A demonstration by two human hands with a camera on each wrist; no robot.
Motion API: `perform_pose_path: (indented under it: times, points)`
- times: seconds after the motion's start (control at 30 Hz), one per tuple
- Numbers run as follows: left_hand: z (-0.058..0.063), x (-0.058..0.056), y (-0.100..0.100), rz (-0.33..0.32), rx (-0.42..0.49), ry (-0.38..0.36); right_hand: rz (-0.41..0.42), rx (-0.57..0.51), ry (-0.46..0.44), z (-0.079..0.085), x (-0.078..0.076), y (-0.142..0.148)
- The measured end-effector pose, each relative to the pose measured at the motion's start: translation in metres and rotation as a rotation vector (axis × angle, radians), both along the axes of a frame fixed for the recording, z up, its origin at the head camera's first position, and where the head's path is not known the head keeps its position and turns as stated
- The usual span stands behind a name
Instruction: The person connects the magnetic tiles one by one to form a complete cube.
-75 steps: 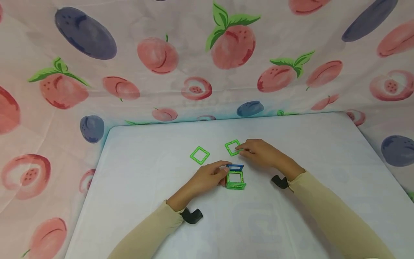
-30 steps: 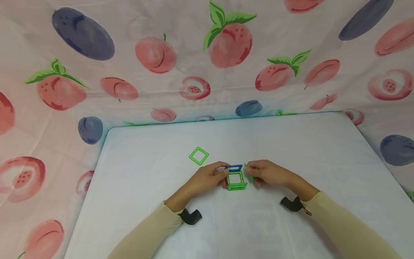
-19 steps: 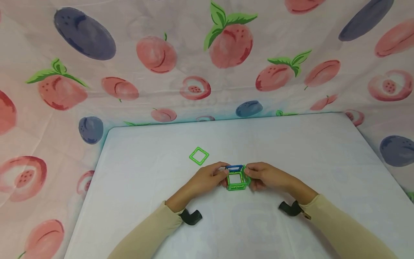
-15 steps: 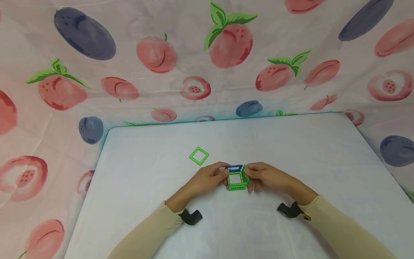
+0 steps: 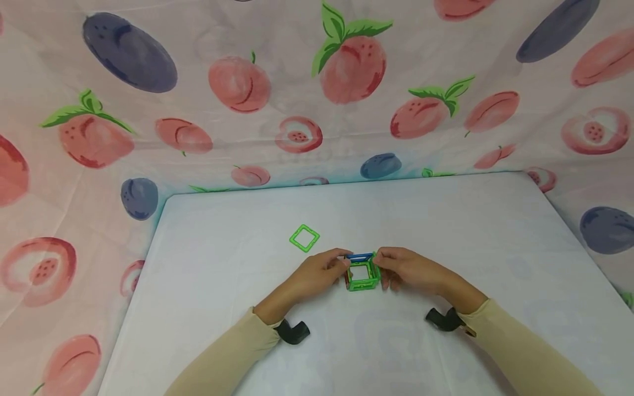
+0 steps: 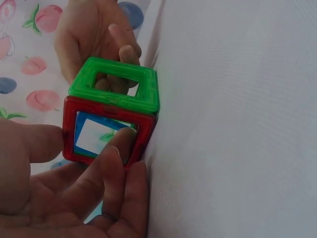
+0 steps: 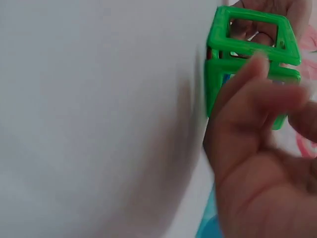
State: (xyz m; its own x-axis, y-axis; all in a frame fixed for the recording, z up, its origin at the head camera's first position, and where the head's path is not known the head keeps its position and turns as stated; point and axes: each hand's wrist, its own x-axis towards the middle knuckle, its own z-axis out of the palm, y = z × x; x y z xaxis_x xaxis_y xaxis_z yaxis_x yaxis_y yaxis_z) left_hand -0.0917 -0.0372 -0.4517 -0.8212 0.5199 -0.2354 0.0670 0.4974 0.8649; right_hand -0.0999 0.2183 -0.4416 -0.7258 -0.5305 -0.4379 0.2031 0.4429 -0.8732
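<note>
An open-topped box of magnetic tiles stands on the table: a red tile [image 6: 69,131] on its left side, a blue tile [image 5: 360,257] at the back, a green tile [image 5: 363,285] in front. My left hand [image 5: 317,272] grips the red side, thumb at its edge and fingers against its face in the left wrist view. My right hand [image 5: 410,268] pinches another green tile [image 7: 213,84] upright along the box's right side. A narrow gap shows between this tile and the front one in the right wrist view. Fingers partly hide both sides.
A loose green square tile [image 5: 298,246] lies flat behind and left of the box. The white table [image 5: 238,231] ends at a fruit-print cloth [image 5: 193,159] behind. A black curved piece sits at each wrist.
My right hand has picked up the green tile from behind the box and brought it toward me, against the right side. The left hand keeps its hold with little movement.
</note>
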Motion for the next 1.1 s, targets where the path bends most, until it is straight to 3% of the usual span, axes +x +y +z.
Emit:
perform_pose_path:
  times: [0.17,0.27,0.37,0.5,0.7,1.1]
  points:
    - [0.002,0.000,0.000,0.023,-0.001,-0.026,-0.070,0.281,0.275,0.002,-0.005,-0.007]
    - [0.002,-0.001,0.001,0.028,-0.003,-0.028,-0.044,0.362,0.420,0.003,-0.008,-0.010]
    - [0.002,-0.001,0.002,0.024,-0.022,-0.010,-0.029,0.379,0.489,0.005,-0.009,-0.012]
    - [0.002,-0.001,0.003,0.007,-0.061,0.029,-0.032,0.360,0.491,0.009,-0.010,-0.015]
    - [0.005,0.001,0.005,0.004,-0.100,0.076,-0.039,0.323,0.415,0.007,-0.009,-0.017]
    - [0.006,0.001,0.007,0.017,-0.067,0.026,-0.011,0.295,0.338,0.007,-0.013,-0.013]
